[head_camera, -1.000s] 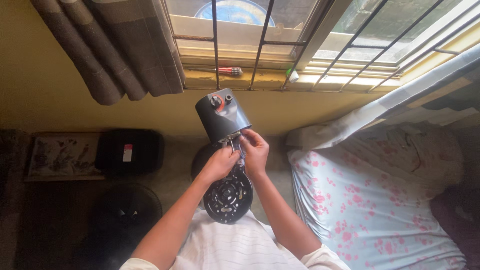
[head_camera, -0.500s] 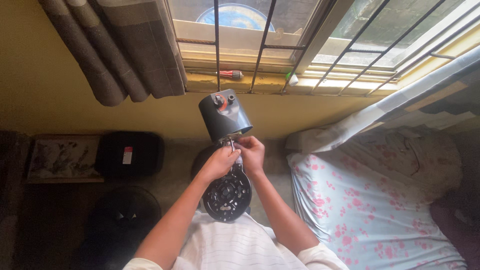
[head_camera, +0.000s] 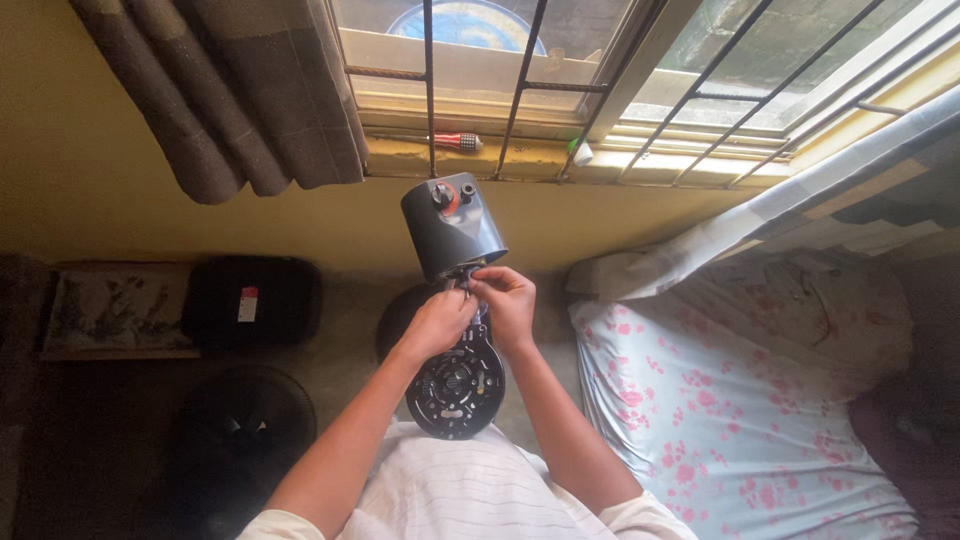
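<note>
Both your hands sit frame centre, at the joint between the dark grey cylindrical motor housing with a red knob (head_camera: 452, 222) and the black round slotted motor plate (head_camera: 456, 385) below it. Your left hand (head_camera: 437, 323) is curled, fingertips pinched on something small at the housing's lower edge; your right hand (head_camera: 508, 305) pinches the same spot from the other side. Can't tell if that's wires or a fastener, too small.

Risks as I read it: the housing looks held only at that joint, so one slipped pinch could drop it onto the plate. Tugging on thin leads could tear them.

Surroundings: bare grey concrete floor (head_camera: 340, 350), yellow wall. Barred window (head_camera: 500, 70) top centre, a red-handled screwdriver (head_camera: 457, 142) on its sill. Brown striped curtain (head_camera: 230, 90) upper left. Black fan guard (head_camera: 240, 420) lower left, black flat case (head_camera: 250, 300) mid left. Pink floral bed sheet (head_camera: 720, 400) right.
</note>
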